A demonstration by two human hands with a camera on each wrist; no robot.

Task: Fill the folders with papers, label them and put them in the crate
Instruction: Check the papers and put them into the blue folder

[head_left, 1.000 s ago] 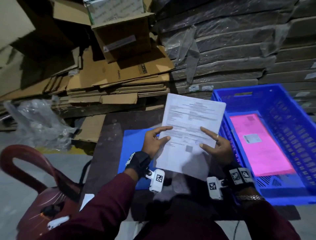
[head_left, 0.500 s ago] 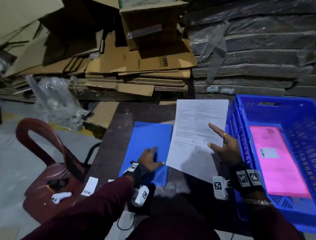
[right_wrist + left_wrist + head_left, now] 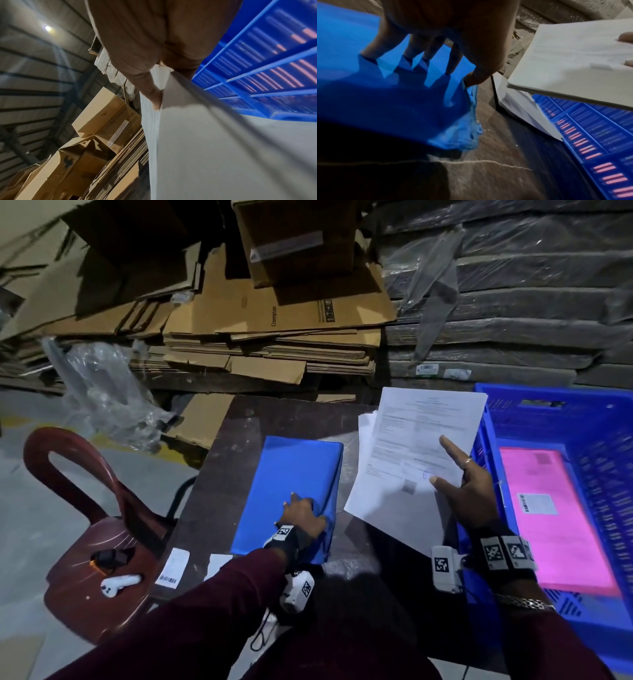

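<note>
Papers (image 3: 421,453) in the right hand (image 3: 469,494) hide its fingers.

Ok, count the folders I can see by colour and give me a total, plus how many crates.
Blue folders: 1, flat on the table under the left hand, blue folder.
Pink folders: 1, lying inside the crate, pink folder.
Total folders: 2.
Crates: 1, blue crate, to the right of the papers that the right hand holds.
</note>
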